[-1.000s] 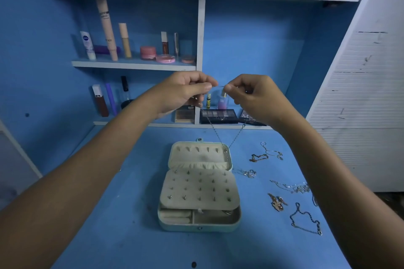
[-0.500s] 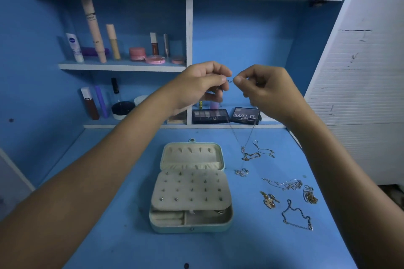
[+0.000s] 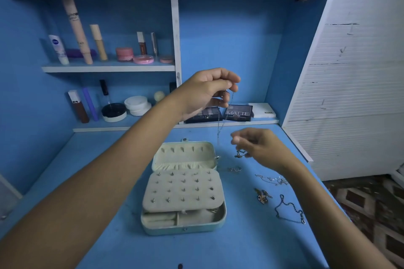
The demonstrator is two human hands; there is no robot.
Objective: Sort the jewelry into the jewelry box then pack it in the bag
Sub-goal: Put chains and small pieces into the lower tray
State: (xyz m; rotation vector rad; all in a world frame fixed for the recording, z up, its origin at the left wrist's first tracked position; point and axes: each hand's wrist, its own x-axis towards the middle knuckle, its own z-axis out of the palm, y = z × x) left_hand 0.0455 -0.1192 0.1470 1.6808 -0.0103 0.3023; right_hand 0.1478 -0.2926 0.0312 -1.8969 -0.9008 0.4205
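Left hand (image 3: 207,91) raised, pinching thin necklace chain (image 3: 219,122) so it hangs straight, untangled, above bench (image 3: 109,236) behind open jewelry box (image 3: 183,190). Right hand (image 3: 260,146), blurred, loosely curled near the chain's low end; grip cannot be told. Remaining pieces (image 3: 288,209) lie right of box.

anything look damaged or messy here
The white slatted panel on the right has dark scuffs and scratches. Loose chains, like the dark chain, lie scattered on the blue table beside the open jewelry box, unsorted.
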